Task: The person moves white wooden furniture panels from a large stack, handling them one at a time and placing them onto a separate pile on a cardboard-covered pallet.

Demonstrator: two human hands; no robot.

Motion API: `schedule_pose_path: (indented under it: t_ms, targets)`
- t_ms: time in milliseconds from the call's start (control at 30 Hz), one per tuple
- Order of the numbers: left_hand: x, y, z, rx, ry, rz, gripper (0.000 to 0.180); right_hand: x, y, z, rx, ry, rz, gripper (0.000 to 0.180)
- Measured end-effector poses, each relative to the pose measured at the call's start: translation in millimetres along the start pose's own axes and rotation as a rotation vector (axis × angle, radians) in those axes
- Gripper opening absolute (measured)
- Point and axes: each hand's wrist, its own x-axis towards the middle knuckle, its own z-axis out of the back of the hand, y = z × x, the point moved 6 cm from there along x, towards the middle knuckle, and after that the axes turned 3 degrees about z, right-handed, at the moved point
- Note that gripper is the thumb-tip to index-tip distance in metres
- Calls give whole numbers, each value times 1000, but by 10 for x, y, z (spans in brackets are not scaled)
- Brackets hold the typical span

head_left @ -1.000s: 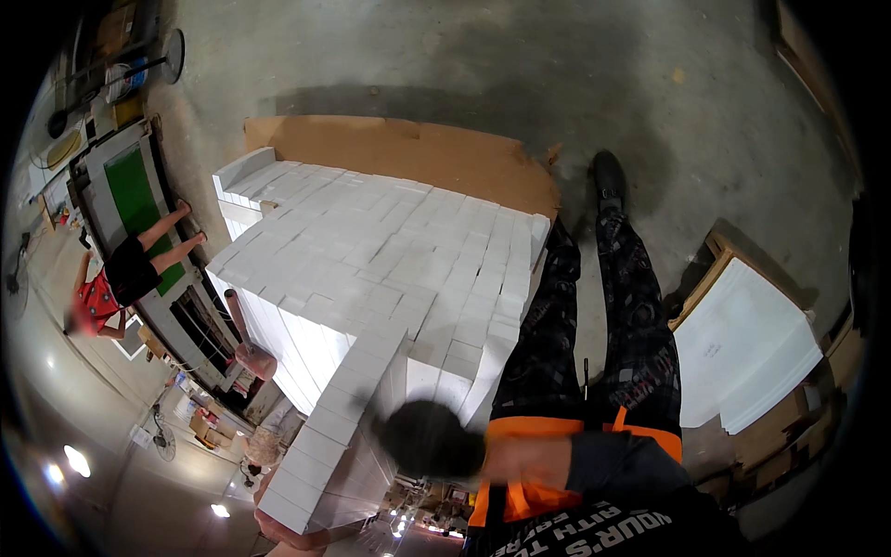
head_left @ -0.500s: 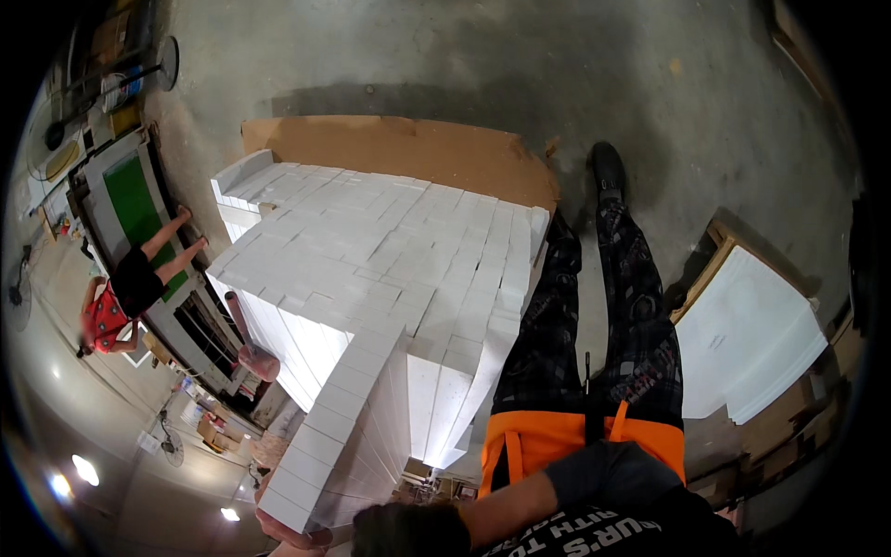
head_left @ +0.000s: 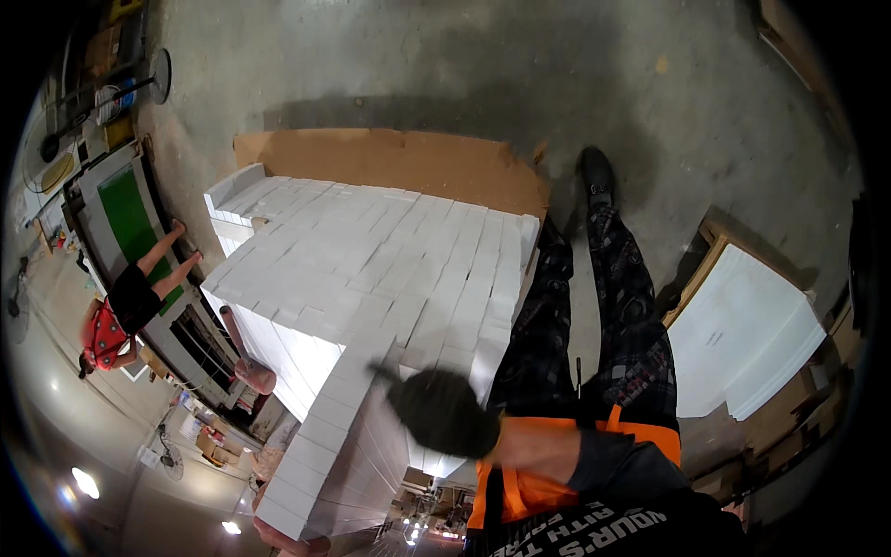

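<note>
A dark-gloved hand, my right hand (head_left: 441,413), hangs over the near end of a big stack of flat white slat-like pieces (head_left: 362,255). Its arm reaches in from the right across my orange apron. One finger sticks out apart to the left; nothing shows in the glove, which is slightly blurred and hides its palm side. A narrower raised row of white pieces (head_left: 320,446) runs toward the lower left, just beside the glove. I cannot see my left hand. Brown cardboard (head_left: 390,162) lies along the stack's far edge.
Right of my legs stands a pile of white sheets (head_left: 742,339) in a brown frame. A person in a red top (head_left: 109,334) is at a long table with a green surface (head_left: 130,213) on the left. A stand fan (head_left: 160,76) stands at upper left. Pinkish shapes (head_left: 252,371) show behind the stack.
My right hand has swung up from the lower edge, out over the near part of the white stack. The view has shifted slightly. The stack looks unchanged.
</note>
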Motion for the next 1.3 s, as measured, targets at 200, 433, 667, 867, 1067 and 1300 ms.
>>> schedule_pose_path:
  t_ms: [200,433,667,867,1067,1300]
  targets:
    - [37,-30,-45,9,-9,-6,55,189,-912,61,525,39,-210,44]
    - [20,-39,-51,16,-25,3,55,176,-830,-144,464,177,-107,45]
    - [-8,-33,-47,23,-35,-9,56,1,148,6,826,268,169,33]
    - [-24,-58,-27,30,-50,-18,56,314,-412,42,274,295,-50,35]
    - [49,-65,-83,41,-52,-29,56,-110,181,-353,698,294,57,37]
    - [66,-77,-51,39,-66,-30,56,193,-266,45,291,255,8,46]
